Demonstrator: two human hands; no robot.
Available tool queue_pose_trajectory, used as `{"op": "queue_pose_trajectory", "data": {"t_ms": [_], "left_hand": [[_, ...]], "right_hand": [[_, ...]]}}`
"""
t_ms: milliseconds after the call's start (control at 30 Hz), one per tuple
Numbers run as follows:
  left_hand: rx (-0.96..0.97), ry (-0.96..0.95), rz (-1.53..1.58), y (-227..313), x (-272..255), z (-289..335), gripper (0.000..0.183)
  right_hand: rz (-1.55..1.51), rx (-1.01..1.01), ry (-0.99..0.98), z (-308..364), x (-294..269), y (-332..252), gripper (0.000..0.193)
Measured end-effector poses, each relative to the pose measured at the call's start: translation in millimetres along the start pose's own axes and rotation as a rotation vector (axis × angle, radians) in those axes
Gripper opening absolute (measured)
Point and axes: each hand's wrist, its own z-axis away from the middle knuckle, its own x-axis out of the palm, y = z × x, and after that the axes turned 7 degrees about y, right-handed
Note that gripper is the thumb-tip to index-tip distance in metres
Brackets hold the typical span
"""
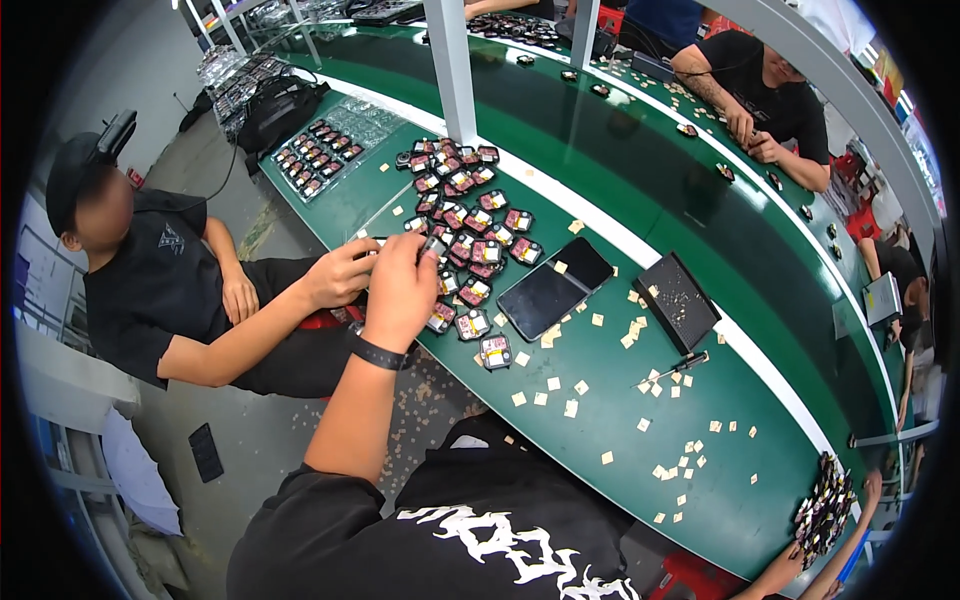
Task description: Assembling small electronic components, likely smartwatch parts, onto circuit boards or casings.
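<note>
My left hand (pixel 402 280), a black band round its wrist, reaches over the table's left edge with its fingers curled closed. A small dark thing (pixel 434 246) shows at its fingertips; its kind is hard to make out. A co-worker's hand (pixel 342 274) comes in from the left and meets mine, its fingertips partly hidden behind it. Just right of my hand lies a heap of small black square modules (pixel 462 243) with pinkish faces and yellow strips. One module (pixel 495 351) sits at the heap's near end. My right hand is not in view.
A black smartphone (pixel 555 288), a black tray of tiny parts (pixel 678 300) and a screwdriver (pixel 675 368) lie on the green table (pixel 560 470) among beige squares (pixel 570 408). A conveyor belt (pixel 640 130) runs behind. Another person's hands surround a module pile (pixel 825 510) far right.
</note>
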Motion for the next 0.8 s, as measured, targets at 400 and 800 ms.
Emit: {"op": "queue_pose_trajectory", "data": {"t_ms": [400,800], "left_hand": [[-0.045,-0.148,-0.143,-58,43,-26,0.024],[0.133,-0.112,-0.310,-44,35,-8,0.046]], "right_hand": [[0.113,0.027,-0.084,7,-37,-32,0.028],[-0.103,-0.158,0.054,53,-76,-69,0.016]]}}
